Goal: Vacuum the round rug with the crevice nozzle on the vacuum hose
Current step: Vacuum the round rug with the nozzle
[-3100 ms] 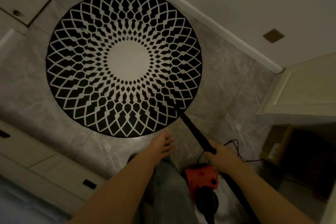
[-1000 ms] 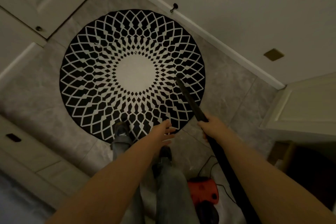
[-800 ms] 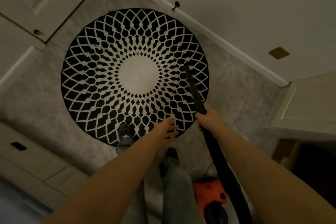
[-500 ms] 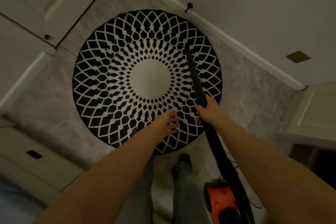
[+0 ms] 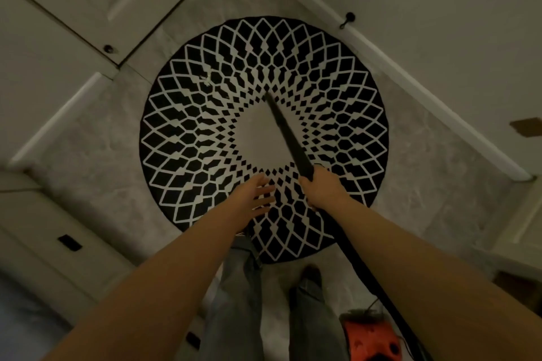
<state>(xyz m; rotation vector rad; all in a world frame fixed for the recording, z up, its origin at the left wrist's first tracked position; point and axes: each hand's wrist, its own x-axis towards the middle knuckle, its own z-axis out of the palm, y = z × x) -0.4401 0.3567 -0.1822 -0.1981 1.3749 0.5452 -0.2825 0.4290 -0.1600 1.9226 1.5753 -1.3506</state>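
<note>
I see my right hand [image 5: 322,189] w/ a closed grip round the black nozzle [image 5: 286,132], tip at the far edge of the rug's [image 5: 346,114] pale centre. Left hand [image 5: 252,196] open, fingers spread, holding nothing, over the rug's near edge. Hose [image 5: 369,275] trails back past the orange vacuum [image 5: 366,337].

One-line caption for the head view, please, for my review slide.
Right hand grips the black crevice nozzle over the round rug's pale centre; left hand hovers open beside it.
</note>
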